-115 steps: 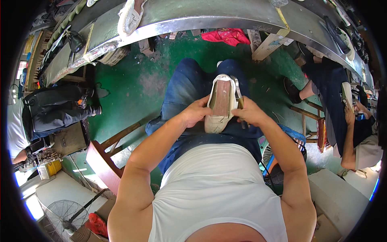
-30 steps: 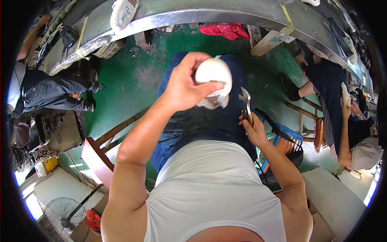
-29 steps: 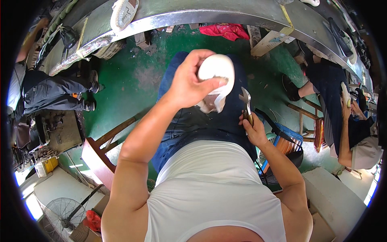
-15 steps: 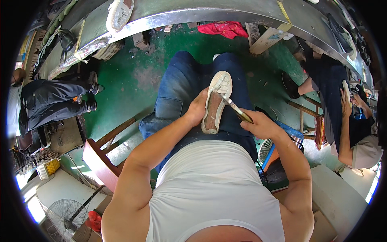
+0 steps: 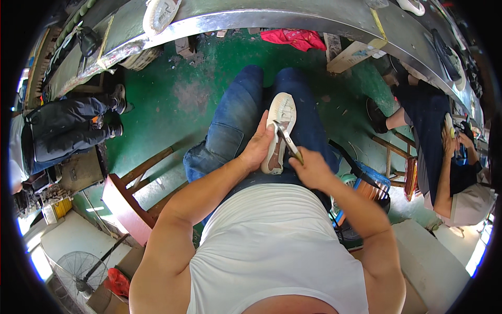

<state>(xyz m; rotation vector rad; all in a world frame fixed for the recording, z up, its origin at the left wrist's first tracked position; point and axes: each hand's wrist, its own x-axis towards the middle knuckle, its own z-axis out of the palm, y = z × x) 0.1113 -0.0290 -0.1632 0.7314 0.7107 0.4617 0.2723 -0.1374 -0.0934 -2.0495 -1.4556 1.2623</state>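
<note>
A cream shoe upper [image 5: 283, 108] rests on my lap, toe pointing away, its brown underside turned up and gathered folds around the toe. My left hand [image 5: 257, 147] is closed round its left side, the thumb lying along the edge. In my right hand [image 5: 312, 169] is a pair of metal pliers [image 5: 286, 139], the fingers wrapped round the handles. The jaws touch the left rim of the shoe upper near my left thumb. Whether they pinch the material is too small to tell.
A metal-edged workbench [image 5: 230, 20] runs across the far side, bearing another pale shoe [image 5: 160, 14]. Red cloth [image 5: 295, 38] lies beneath it. Wooden stools [image 5: 128, 206] flank me, and a blue-framed fan [image 5: 366, 183] stands at my right. Co-workers are at both sides.
The pliers have moved from the right of the toe area to the left rim, turning steeper. My right hand has come inward and slightly nearer. The left hand still holds the shoe upper.
</note>
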